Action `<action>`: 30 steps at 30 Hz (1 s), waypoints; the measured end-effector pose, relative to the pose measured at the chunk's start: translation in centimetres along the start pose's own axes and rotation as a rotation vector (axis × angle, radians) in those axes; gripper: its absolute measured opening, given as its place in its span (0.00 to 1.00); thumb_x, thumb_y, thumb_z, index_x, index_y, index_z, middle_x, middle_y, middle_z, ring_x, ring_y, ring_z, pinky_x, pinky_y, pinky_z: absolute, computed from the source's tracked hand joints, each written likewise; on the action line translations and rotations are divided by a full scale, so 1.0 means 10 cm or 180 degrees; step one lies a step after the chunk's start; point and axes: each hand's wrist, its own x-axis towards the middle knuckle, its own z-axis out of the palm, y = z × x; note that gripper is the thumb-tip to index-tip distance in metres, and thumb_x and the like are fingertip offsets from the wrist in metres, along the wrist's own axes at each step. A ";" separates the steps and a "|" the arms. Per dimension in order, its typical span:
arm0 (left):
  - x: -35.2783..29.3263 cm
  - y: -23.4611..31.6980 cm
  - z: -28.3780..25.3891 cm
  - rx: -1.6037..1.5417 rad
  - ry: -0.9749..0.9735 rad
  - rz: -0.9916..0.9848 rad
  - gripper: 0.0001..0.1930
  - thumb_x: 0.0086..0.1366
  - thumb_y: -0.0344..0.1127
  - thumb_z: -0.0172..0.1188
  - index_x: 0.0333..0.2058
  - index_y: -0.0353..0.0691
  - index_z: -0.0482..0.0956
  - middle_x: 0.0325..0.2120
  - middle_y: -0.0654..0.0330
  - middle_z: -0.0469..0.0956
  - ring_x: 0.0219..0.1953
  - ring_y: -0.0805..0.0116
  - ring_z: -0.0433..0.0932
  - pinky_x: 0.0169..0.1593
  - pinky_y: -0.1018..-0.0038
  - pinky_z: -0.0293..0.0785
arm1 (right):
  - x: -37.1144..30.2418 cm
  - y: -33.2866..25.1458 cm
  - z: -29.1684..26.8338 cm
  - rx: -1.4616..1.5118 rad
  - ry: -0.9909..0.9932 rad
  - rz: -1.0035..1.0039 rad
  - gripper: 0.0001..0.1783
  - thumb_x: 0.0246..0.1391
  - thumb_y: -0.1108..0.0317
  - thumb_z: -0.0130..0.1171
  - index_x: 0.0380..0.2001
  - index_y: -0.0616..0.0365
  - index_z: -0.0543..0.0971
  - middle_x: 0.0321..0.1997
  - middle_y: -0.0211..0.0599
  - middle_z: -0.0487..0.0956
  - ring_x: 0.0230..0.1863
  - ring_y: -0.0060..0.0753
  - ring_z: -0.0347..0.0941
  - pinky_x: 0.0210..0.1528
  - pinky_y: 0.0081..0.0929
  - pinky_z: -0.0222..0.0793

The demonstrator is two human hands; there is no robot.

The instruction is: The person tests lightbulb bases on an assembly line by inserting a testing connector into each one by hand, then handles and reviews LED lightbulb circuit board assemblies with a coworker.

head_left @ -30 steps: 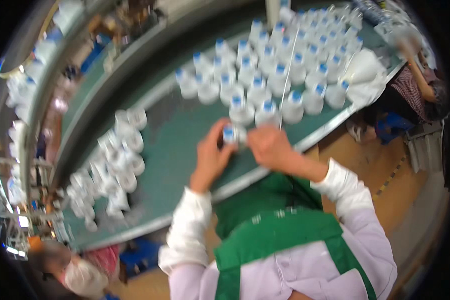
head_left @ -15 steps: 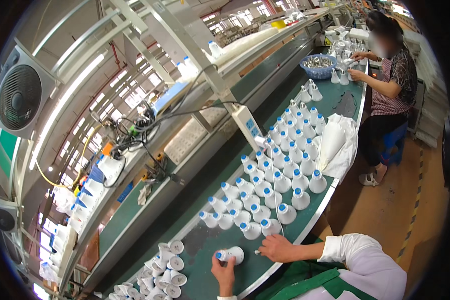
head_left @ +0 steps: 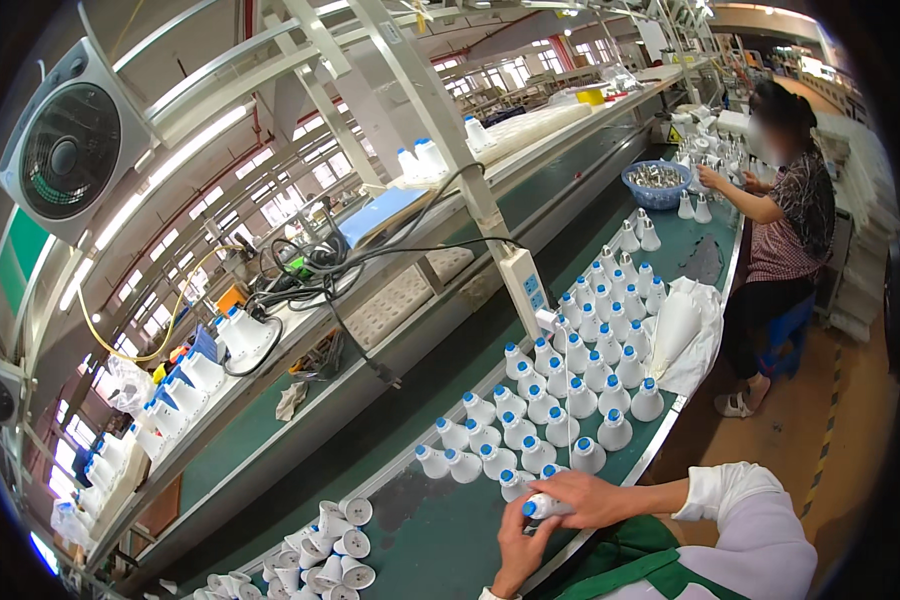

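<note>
A white bell-shaped housing with a blue cap point(head_left: 548, 508) is between my two hands near the front edge of the green bench point(head_left: 425, 545), lying tilted with its blue end toward the left. My left hand point(head_left: 520, 548) grips it from the near left side, fingers and thumb wrapped round it. Over its wide end, my right hand point(head_left: 592, 498) is closed from the right; whatever lies under those fingers is hidden. Just beyond my hands stand rows of similar blue-capped housings point(head_left: 542, 452), upright. A thin white cord point(head_left: 569, 400) runs down among them toward my right hand.
Uncapped white housings point(head_left: 335, 545) lie piled at the lower left. A power strip point(head_left: 523, 280) hangs on a post. Farther along are a white bag point(head_left: 685, 335), a blue basket of small metal parts point(head_left: 656, 180) and a seated co-worker point(head_left: 785, 200).
My left hand has carried the housing right, and my right hand has closed over it. The view has shifted a little. The co-worker's hands have moved.
</note>
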 end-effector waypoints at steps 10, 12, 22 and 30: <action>-0.13 -0.15 -0.09 0.1833 -0.0991 0.1314 0.25 0.53 0.41 0.62 0.49 0.40 0.69 0.49 0.54 0.67 0.52 0.54 0.65 0.53 0.60 0.60 | -0.42 -0.26 -0.64 0.0132 0.1558 0.1095 0.32 0.38 0.64 0.68 0.48 0.59 0.68 0.44 0.45 0.72 0.45 0.44 0.70 0.49 0.34 0.64; -0.12 -0.15 -0.11 0.2659 -0.1478 0.1605 0.26 0.54 0.46 0.60 0.49 0.41 0.69 0.50 0.54 0.66 0.54 0.55 0.62 0.56 0.57 0.55 | -0.41 -0.34 -0.85 0.0745 0.1852 0.1177 0.28 0.41 0.68 0.66 0.47 0.58 0.67 0.42 0.39 0.73 0.44 0.33 0.70 0.48 0.29 0.65; -0.16 -0.42 -0.02 0.2923 -0.1301 0.1273 0.23 0.55 0.48 0.59 0.47 0.44 0.72 0.48 0.56 0.67 0.52 0.61 0.63 0.54 0.54 0.52 | 0.45 0.49 -2.17 0.0631 0.2291 0.0632 0.24 0.41 0.71 0.65 0.42 0.58 0.67 0.36 0.36 0.75 0.37 0.26 0.72 0.43 0.25 0.67; -0.58 -1.74 -0.50 0.2892 -0.1554 0.0399 0.33 0.48 0.54 0.61 0.52 0.47 0.68 0.58 0.54 0.59 0.60 0.49 0.55 0.59 0.46 0.46 | 1.38 1.48 -3.45 0.0120 0.2194 0.0470 0.23 0.39 0.72 0.65 0.40 0.57 0.67 0.31 0.34 0.74 0.34 0.25 0.71 0.39 0.24 0.67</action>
